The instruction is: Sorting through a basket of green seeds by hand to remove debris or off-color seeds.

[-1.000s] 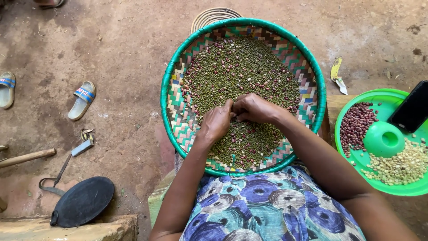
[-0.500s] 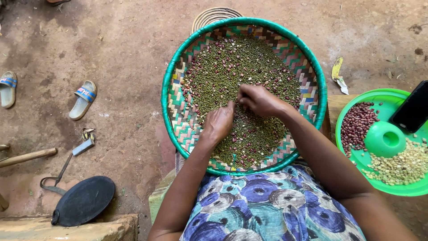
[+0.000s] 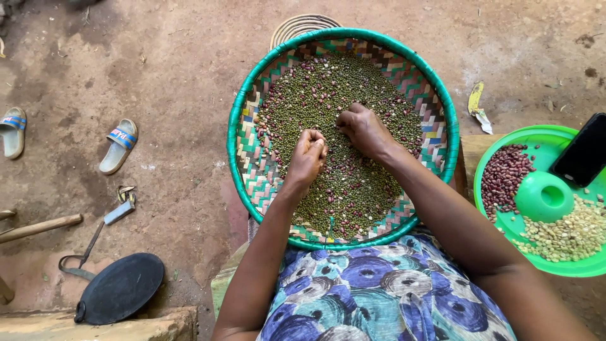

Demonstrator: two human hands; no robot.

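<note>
We see both forearms reaching forward from a blue and purple flowered dress (image 3: 379,297) into a round woven basket tray with a green rim (image 3: 252,170), which rests on the lap above the reddish earth floor (image 3: 177,76). The tray holds a spread of small green grains mixed with dark red beans (image 3: 353,189). The left hand (image 3: 308,156) is curled into a loose fist, knuckles up, resting on the grains near the middle of the tray; we cannot tell what, if anything, it has closed on. The right hand (image 3: 363,129) lies just beyond it, palm down, fingers bent and pinched together with their tips in the grains; whether they grip a bean is hidden. The two hands are near each other but apart.

To the right sits a green plastic divided dish (image 3: 505,142) with red beans and pale yellow kernels, a dark phone (image 3: 584,151) leaning on it. On the left lie two pale sandals with blue straps (image 3: 118,146), and a round black pan (image 3: 120,288)
</note>
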